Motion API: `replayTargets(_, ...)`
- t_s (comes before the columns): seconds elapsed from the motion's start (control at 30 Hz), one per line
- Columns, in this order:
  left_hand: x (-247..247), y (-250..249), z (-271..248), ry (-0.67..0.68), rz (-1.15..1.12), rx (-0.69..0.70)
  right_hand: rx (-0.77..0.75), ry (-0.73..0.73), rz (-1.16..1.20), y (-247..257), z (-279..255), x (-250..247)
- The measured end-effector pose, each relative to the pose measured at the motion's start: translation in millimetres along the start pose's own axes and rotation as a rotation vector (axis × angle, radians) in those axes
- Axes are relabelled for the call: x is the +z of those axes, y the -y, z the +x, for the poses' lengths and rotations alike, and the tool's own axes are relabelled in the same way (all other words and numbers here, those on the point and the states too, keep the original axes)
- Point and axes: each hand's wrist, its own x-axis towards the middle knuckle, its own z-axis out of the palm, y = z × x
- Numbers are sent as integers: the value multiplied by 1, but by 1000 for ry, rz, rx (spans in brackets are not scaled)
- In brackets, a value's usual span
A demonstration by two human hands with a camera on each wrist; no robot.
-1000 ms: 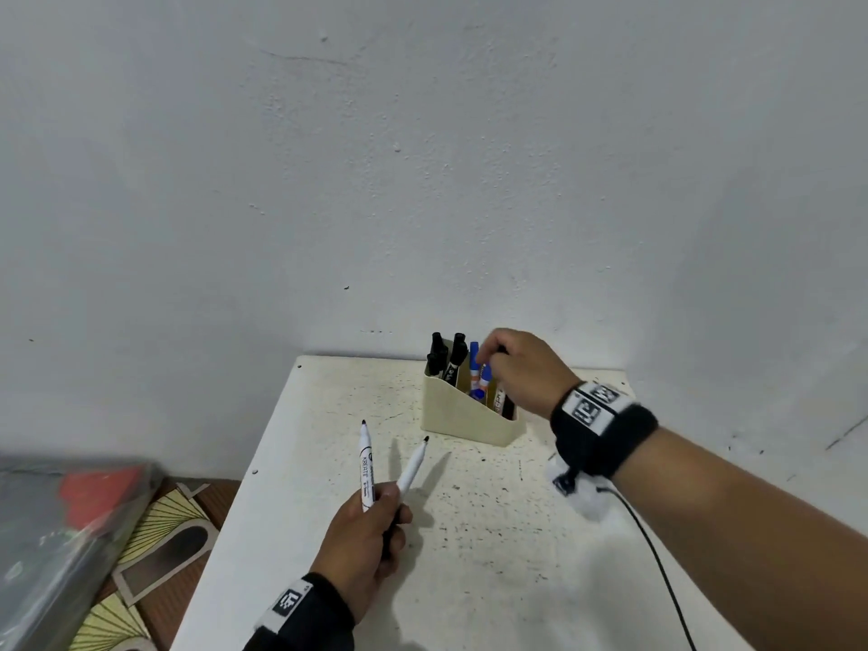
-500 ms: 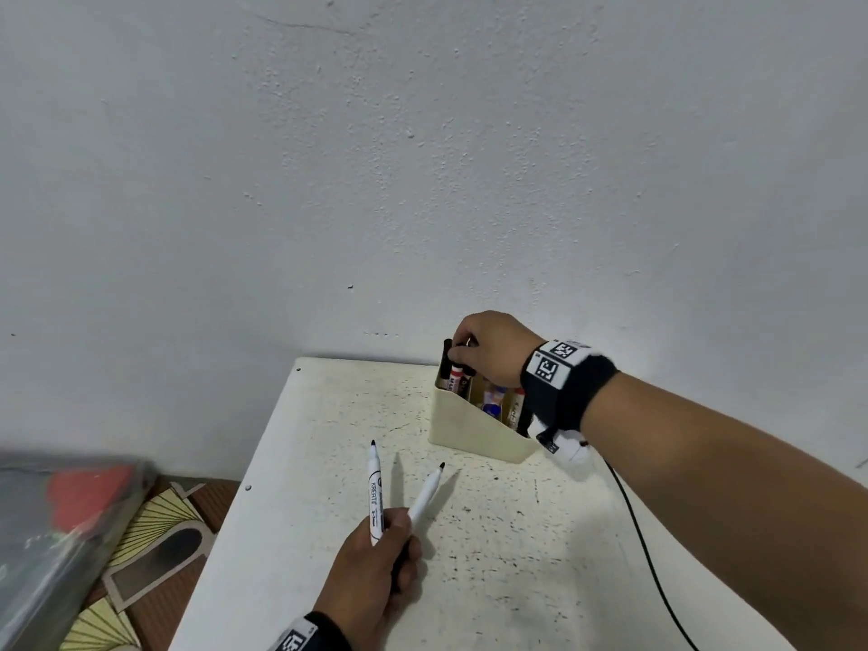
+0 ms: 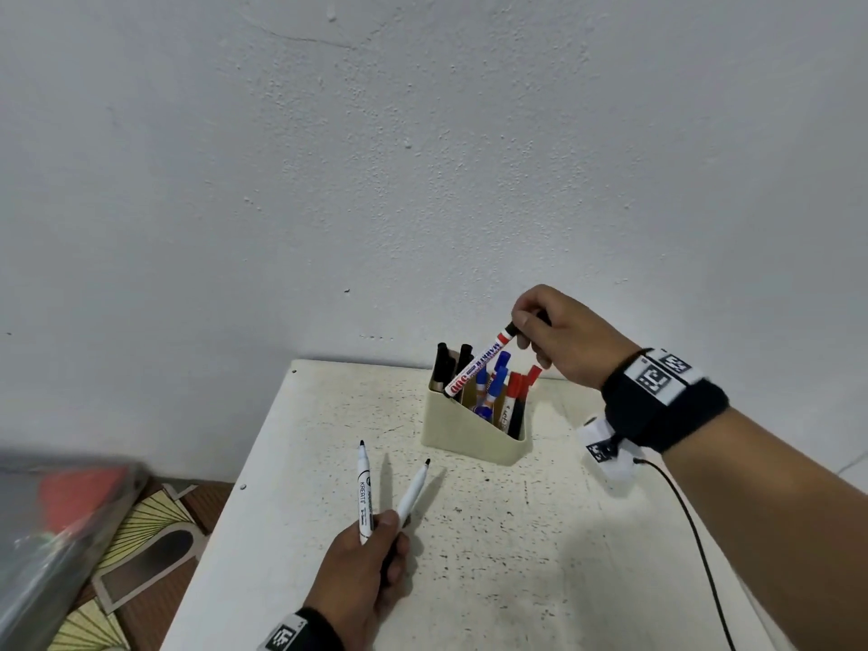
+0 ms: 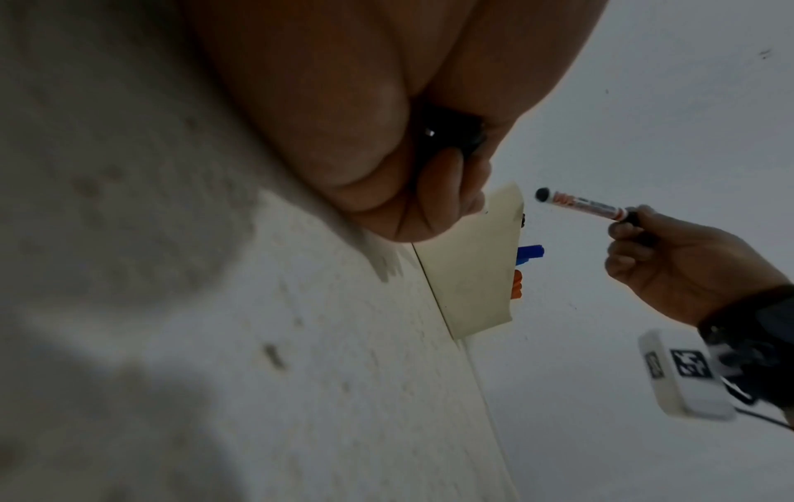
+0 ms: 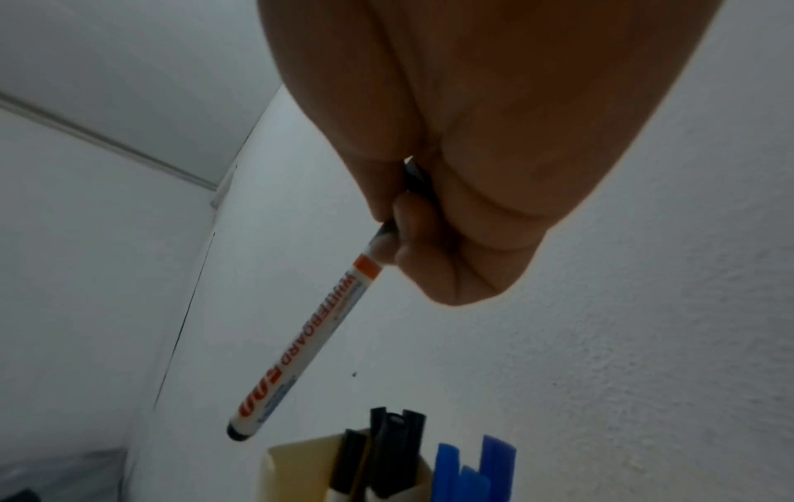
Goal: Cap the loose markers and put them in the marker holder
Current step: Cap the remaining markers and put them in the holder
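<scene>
My right hand (image 3: 540,331) pinches a white whiteboard marker (image 3: 476,365) by its black cap end and holds it slanted above the cream marker holder (image 3: 469,427). The same marker (image 5: 305,350) hangs clear of the holder (image 5: 296,475) in the right wrist view, and the left wrist view shows the marker (image 4: 584,206) too. Black, blue and red capped markers stand in the holder. My left hand (image 3: 371,556) grips two uncapped thin white markers (image 3: 364,491) with tips pointing up, near the table's front.
The white speckled table (image 3: 493,533) meets a white wall at the back. A black cable (image 3: 695,533) runs from my right wrist band across the table's right side. On the patterned floor at the left lies a grey blurred object (image 3: 51,533).
My right hand went from the holder's right compartment to its left end, then rose with the whiteboard marker out of the holder. My left hand kept its two markers, drifting slightly nearer.
</scene>
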Motion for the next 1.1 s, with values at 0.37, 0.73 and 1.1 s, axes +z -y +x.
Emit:
replayTargets(0.37, 28, -46, -52, 254, -84, 194, -77, 188, 274, -3, -136, 16)
replayTargets(0.73, 35, -40, -115, 357, 354, 259, -73, 150, 386, 0, -197, 34)
replayTargets(1.1, -9, -16, -93, -48, 287, 180, 43, -134, 135, 15, -155, 11)
